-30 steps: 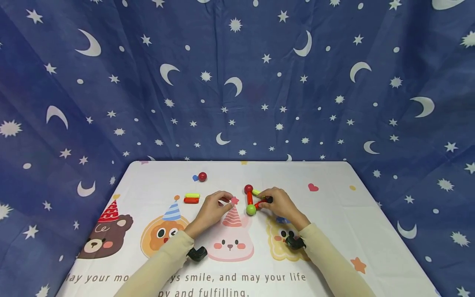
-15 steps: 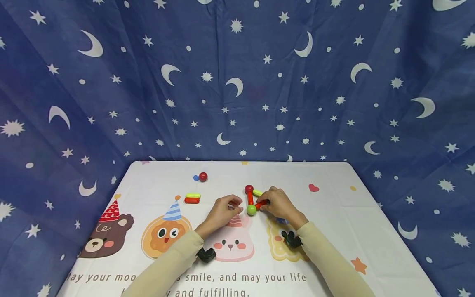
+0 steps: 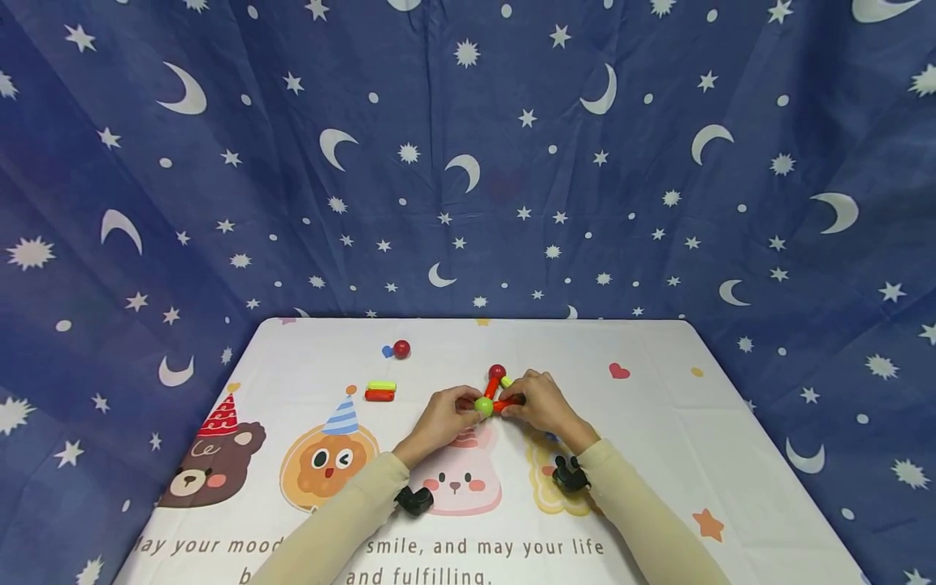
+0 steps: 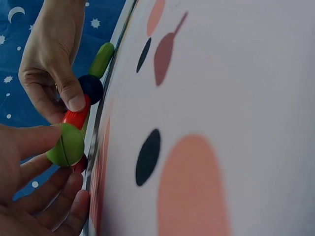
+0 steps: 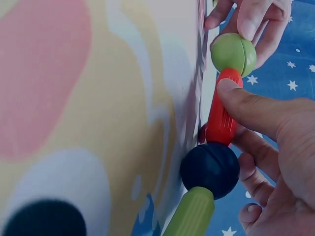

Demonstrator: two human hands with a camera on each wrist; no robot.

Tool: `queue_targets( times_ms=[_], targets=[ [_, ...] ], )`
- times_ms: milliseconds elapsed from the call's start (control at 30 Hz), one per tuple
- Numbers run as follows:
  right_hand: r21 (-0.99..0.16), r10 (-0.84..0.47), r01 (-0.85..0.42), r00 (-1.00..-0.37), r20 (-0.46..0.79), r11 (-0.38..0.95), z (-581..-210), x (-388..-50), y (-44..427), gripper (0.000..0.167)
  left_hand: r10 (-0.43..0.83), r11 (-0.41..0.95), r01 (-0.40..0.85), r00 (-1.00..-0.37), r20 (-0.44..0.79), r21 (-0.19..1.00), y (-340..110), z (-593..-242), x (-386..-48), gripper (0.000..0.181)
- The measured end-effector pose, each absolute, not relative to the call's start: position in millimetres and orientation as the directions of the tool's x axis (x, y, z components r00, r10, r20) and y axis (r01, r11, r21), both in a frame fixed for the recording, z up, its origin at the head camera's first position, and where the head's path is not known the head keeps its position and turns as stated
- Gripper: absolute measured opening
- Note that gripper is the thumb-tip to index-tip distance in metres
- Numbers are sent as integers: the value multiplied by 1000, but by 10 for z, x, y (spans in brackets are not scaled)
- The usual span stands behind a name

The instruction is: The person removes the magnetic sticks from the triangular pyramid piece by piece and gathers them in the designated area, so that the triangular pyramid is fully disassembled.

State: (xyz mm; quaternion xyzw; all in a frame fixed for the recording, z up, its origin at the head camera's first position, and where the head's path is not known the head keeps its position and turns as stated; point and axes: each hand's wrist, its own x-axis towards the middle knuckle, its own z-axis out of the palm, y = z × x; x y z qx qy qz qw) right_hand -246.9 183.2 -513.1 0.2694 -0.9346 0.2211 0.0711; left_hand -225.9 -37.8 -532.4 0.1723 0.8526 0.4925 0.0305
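Note:
In the head view, my left hand (image 3: 444, 416) holds a light green ball (image 3: 484, 407) between thumb and fingers. My right hand (image 3: 539, 405) pinches a red rod (image 5: 224, 108) whose end meets that ball. A navy ball (image 5: 210, 169) sits at the rod's other end, with a yellow-green rod (image 5: 191, 214) running on from it. Another red rod (image 3: 492, 387) links the green ball to a dark red ball (image 3: 497, 371) farther back. Part of a yellow-green rod (image 3: 506, 382) shows beside the red ball; my right hand hides the rest.
Left of the hands, a loose yellow-green rod (image 3: 382, 386) lies alongside a loose red rod (image 3: 379, 396). A loose red ball (image 3: 401, 349) rests farther back. The white printed tablecloth (image 3: 643, 455) ends before a blue star-and-moon curtain (image 3: 468, 162).
My left hand has moved right and taken hold of the green ball. That ball has shifted slightly left, and the red rod behind it now slants. My right hand keeps its grip.

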Motion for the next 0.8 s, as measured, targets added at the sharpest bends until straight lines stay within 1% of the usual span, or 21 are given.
queue_targets(
  times_ms=[200, 433, 800],
  targets=[
    [-409, -463, -522, -853, 242, 748, -5174, -2467, 1784, 21, 324, 467, 256, -940, 105, 846, -378, -5369, -2294, 36],
    [-435, -483, -536, -844, 236, 724, -5205, -2458, 1773, 19, 329, 485, 256, -939, 96, 836, -375, -5387, -2312, 34],
    [-351, -564, -593, -803, 192, 724, -5143, -2379, 1822, 18, 315, 500, 256, -944, 102, 828, -373, -5372, -2300, 35]
  ],
)
